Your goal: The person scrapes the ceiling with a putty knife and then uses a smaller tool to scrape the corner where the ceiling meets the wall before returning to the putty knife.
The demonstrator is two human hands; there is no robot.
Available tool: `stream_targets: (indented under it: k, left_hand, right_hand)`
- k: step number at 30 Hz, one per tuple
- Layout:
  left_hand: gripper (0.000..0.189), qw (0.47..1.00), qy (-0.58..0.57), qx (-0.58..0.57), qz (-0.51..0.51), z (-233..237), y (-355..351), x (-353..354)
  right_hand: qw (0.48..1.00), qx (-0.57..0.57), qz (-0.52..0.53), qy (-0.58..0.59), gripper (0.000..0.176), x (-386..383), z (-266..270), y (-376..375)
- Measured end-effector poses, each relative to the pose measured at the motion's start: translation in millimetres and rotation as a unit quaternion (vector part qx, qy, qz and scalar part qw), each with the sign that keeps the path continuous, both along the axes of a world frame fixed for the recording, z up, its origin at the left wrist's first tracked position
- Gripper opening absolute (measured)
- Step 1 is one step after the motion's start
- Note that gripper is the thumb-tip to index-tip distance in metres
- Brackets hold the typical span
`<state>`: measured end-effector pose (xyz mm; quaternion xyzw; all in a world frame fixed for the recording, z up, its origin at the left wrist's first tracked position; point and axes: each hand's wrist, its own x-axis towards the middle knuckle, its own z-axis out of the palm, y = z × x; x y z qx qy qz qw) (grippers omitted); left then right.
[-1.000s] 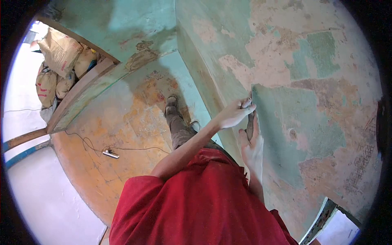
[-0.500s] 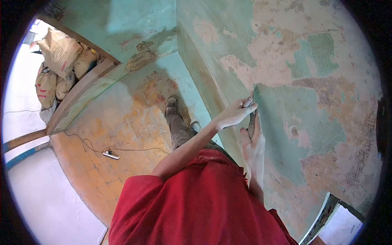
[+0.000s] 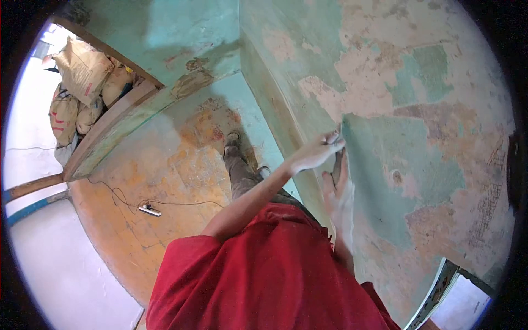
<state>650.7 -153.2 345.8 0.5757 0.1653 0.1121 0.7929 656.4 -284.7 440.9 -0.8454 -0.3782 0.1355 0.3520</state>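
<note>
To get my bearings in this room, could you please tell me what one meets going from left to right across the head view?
Stacked sacks → white plug on its cable → shoe → left hand → green paint patch on the wall.

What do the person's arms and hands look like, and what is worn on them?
Both arms are bare below the short sleeves of a red shirt. The left hand and right hand wear no gloves.

Left hand (image 3: 314, 153) and scraper (image 3: 337, 160) edged slightly up the wall, right hand (image 3: 340, 202) now motion-blurred
</note>
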Motion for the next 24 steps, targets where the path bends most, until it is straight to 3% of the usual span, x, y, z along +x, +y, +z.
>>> stream_targets:
  k: [2, 4, 6, 7, 10, 12, 13, 15, 16, 18, 19, 21, 22, 24]
  left_hand:
    - [0.064, 0.993, 0.042, -0.049, -0.098, 37, 5, -9]
    - [0.064, 0.996, 0.026, -0.051, -0.067, 15, 3, -5]
    - [0.063, 0.998, 0.062, -0.018, -0.009, -15, 6, 4]
    - [0.059, 0.998, 0.051, 0.021, 0.012, -11, 6, 3]
    - [0.054, 1.000, 0.007, -0.005, -0.004, 7, -6, -6]
    - [0.051, 1.000, 0.019, 0.009, 0.007, 12, -20, -9]
    - [0.051, 1.000, 0.025, 0.001, 0.009, 10, -27, -8]
    - [0.051, 0.998, -0.022, -0.034, 0.040, 3, -42, -6]
    - [0.051, 0.998, -0.022, -0.036, 0.040, 9, -42, -9]
    - [0.054, 0.997, 0.015, -0.072, -0.031, 27, -36, -16]
    - [0.054, 0.997, 0.015, -0.073, -0.029, 20, -37, -14]
    - [0.058, 0.997, -0.024, 0.066, -0.038, -1, -44, -8]
    - [0.058, 0.997, -0.025, 0.064, -0.035, 5, -45, -6]
    - [0.063, 0.998, -0.014, -0.068, -0.007, 15, -46, -4]
  right_hand:
    - [1.000, -0.021, -0.008, 0.019, 0.065, 0, 3, -1]
    - [0.998, -0.036, -0.024, 0.036, 0.065, 0, 8, 5]
    - [0.983, -0.109, -0.045, 0.140, 0.065, 2, 12, 19]
    - [0.984, -0.105, -0.043, 0.135, 0.065, 3, 12, 20]
    - [0.986, -0.046, -0.042, 0.154, 0.063, 3, -2, 1]
    - [0.998, -0.018, 0.023, -0.053, 0.059, 9, -12, -18]
    - [0.998, -0.020, 0.022, -0.054, 0.059, 11, -10, -24]
    - [0.984, 0.015, -0.061, 0.168, 0.054, 12, 0, -30]
    - [0.984, 0.013, -0.061, 0.167, 0.054, 10, 7, -28]
    - [0.930, 0.083, -0.150, 0.325, 0.050, 5, 24, -18]
    - [0.924, 0.092, -0.151, 0.338, 0.049, 6, 28, -16]
    - [0.926, 0.089, -0.150, 0.336, 0.049, 9, 27, -16]
    - [0.926, 0.089, -0.151, 0.333, 0.048, 10, 27, -16]
    - [0.929, 0.081, -0.158, 0.325, 0.049, 10, 28, -14]
